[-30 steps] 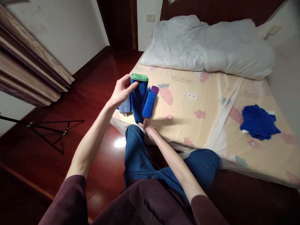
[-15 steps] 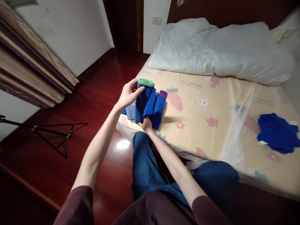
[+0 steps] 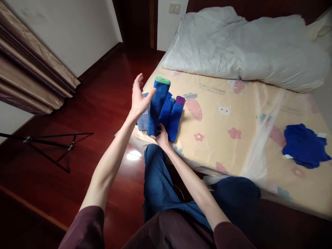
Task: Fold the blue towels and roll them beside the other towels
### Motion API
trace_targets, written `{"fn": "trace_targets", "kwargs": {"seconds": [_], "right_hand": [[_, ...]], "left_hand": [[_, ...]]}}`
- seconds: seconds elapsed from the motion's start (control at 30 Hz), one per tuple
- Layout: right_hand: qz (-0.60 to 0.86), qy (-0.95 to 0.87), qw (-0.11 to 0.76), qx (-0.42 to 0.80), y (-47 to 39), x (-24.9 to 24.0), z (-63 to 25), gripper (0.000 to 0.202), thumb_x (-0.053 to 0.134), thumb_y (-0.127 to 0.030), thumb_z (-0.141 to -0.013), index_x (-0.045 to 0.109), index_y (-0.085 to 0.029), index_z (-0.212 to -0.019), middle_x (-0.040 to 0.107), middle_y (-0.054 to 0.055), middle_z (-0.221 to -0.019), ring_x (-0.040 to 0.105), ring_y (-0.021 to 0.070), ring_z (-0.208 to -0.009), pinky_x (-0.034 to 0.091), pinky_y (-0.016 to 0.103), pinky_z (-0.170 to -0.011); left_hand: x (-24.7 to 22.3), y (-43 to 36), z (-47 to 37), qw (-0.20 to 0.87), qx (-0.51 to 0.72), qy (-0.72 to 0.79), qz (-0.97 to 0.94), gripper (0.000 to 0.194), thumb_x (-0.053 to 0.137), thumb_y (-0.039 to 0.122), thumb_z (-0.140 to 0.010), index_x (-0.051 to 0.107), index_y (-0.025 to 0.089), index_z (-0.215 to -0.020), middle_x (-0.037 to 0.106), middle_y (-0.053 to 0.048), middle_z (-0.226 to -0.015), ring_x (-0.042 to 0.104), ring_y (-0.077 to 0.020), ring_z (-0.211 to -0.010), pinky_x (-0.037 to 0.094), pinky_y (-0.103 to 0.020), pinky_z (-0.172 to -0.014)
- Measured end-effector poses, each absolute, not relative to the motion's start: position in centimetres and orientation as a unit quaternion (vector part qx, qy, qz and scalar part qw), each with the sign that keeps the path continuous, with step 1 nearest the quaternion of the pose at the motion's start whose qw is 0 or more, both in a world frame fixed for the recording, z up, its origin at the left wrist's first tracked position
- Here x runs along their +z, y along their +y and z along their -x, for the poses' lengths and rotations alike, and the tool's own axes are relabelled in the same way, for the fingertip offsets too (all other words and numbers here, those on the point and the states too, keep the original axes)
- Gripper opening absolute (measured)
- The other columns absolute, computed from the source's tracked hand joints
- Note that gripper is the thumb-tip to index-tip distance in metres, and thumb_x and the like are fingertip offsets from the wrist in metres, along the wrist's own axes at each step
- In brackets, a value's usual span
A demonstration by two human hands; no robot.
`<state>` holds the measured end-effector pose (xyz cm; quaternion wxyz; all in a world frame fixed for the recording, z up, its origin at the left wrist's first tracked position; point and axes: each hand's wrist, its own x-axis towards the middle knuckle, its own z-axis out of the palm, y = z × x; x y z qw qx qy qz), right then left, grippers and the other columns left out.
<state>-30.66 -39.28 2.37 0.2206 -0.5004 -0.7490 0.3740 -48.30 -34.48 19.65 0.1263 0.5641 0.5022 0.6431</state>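
Blue cloth fills my attention at the near left corner of the bed [image 3: 233,114]: a rolled blue towel with a green edge [image 3: 157,105] lies lengthwise there, its green end pointing away from me. My left hand [image 3: 138,98] is spread wide, fingers straight and fanned upward, and only my thumb reaches across to touch the upper side of that roll; I am not gripping it. My right hand [image 3: 161,135] sits at the roll's near end, fingers curled against the bottom of the cloth where it meets the mattress edge, though I cannot tell from here whether they truly pinch it or merely press on it. Just beside the green-edged roll, touching it on the right, lie two more rolled blue towels [image 3: 166,112], the outer one showing a purple end [image 3: 180,100]. A greyish-blue folded cloth [image 3: 143,121] peeks out to the left, under my left palm. Well apart, toward the right side of the patterned sheet, a crumpled blue cloth [image 3: 303,145] lies loose. A white duvet [image 3: 241,45] is heaped across the far end of the bed. On the red wooden floor [image 3: 98,103] to my left stands a black tripod base [image 3: 52,145], with curtains [image 3: 28,76] beyond it.
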Motion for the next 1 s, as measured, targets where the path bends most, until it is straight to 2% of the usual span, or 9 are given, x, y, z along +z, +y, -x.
{"fn": "trace_targets", "kwargs": {"seconds": [0.1,0.2,0.33,0.43,0.5,0.6,0.8,0.9,1.0], "right_hand": [[0.507,-0.714,0.286,0.388,-41.3,3.5,27.3,0.097,0.077,-0.033,-0.083,0.026,-0.022,-0.165,0.05,0.016,-0.157,0.065,0.0244,-0.121,0.056,0.038,-0.103],[0.514,-0.705,0.295,0.391,-43.9,3.8,21.7,0.08,0.074,-0.035,-0.085,0.04,-0.024,-0.157,0.062,0.014,-0.14,0.067,0.0245,-0.119,0.059,0.038,-0.1],[0.534,-0.701,0.285,0.376,-46.5,2.8,11.5,0.049,0.067,-0.037,-0.09,0.061,-0.027,-0.137,0.067,0.014,-0.133,0.069,0.0266,-0.115,0.061,0.042,-0.096],[0.594,-0.67,0.273,0.351,-47.2,1.9,2.8,0.032,0.062,-0.037,-0.092,0.068,-0.026,-0.122,0.07,0.014,-0.127,0.072,0.0268,-0.109,0.062,0.043,-0.093],[0.64,-0.64,0.283,0.319,-47.3,1.7,-3.0,0.029,0.058,-0.037,-0.094,0.069,-0.024,-0.116,0.072,0.014,-0.122,0.073,0.0257,-0.106,0.063,0.041,-0.091],[0.705,-0.582,0.312,0.257,-47.5,1.9,-10.8,0.028,0.054,-0.037,-0.095,0.069,-0.021,-0.111,0.074,0.015,-0.12,0.073,0.0243,-0.106,0.063,0.038,-0.09],[0.772,-0.464,0.371,0.226,-47.5,0.7,-20.2,0.028,0.05,-0.032,-0.095,0.069,-0.019,-0.111,0.075,0.016,-0.121,0.073,0.0225,-0.11,0.059,0.039,-0.1],[0.766,-0.438,0.403,0.241,-45.6,0.0,-22.9,0.037,0.053,-0.033,-0.093,0.067,-0.018,-0.124,0.072,0.017,-0.13,0.071,0.0226,-0.114,0.059,0.037,-0.099],[0.764,-0.401,0.435,0.256,-41.6,0.1,-26.3,0.058,0.054,-0.031,-0.091,0.054,-0.018,-0.148,0.061,0.019,-0.148,0.068,0.0212,-0.118,0.059,0.035,-0.096]], "left_hand": [[19.1,-37.2,46.6,0.058,0.641,0.538,-0.545,0.073,0.069,0.06,-0.094,0.044,0.022,-0.151,0.038,-0.017,-0.161,0.032,-0.0365,-0.154,0.029,-0.056,-0.125],[16.9,-41.3,43.3,0.053,0.582,0.575,-0.573,0.056,0.061,0.049,-0.1,0.047,0.023,-0.148,0.047,-0.016,-0.155,0.039,-0.0326,-0.149,0.032,-0.052,-0.125],[10.6,-46.8,38.8,0.163,0.396,0.55,-0.717,0.038,0.049,0.027,-0.1,0.059,0.021,-0.136,0.064,-0.016,-0.135,0.057,-0.0306,-0.13,0.044,-0.05,-0.114],[5.2,-50.2,36.9,0.284,0.197,0.473,-0.81,0.032,0.047,0.021,-0.094,0.07,0.021,-0.117,0.073,-0.014,-0.118,0.064,-0.0298,-0.116,0.05,-0.047,-0.105],[2.3,-51.6,36.4,0.297,0.154,0.49,-0.805,0.029,0.047,0.02,-0.091,0.072,0.021,-0.105,0.076,-0.011,-0.108,0.068,-0.0293,-0.11,0.049,-0.048,-0.106],[-0.1,-51.8,36.2,0.246,0.208,0.611,-0.723,0.03,0.044,0.029,-0.095,0.073,0.021,-0.1,0.078,-0.01,-0.106,0.07,-0.0295,-0.107,0.051,-0.046,-0.101],[-0.3,-49.9,35.4,0.22,0.217,0.625,-0.717,0.024,0.053,0.036,-0.089,0.074,0.025,-0.092,0.08,-0.005,-0.094,0.074,-0.0301,-0.096,0.052,-0.043,-0.096],[0.0,-49.5,34.8,0.202,0.208,0.634,-0.717,0.022,0.055,0.038,-0.085,0.074,0.027,-0.085,0.08,-0.003,-0.09,0.075,-0.0314,-0.092,0.054,-0.044,-0.093],[0.3,-49.1,34.5,0.187,0.196,0.641,-0.718,0.022,0.055,0.041,-0.082,0.073,0.03,-0.079,0.08,-0.001,-0.085,0.076,-0.0332,-0.087,0.057,-0.047,-0.089]]}}
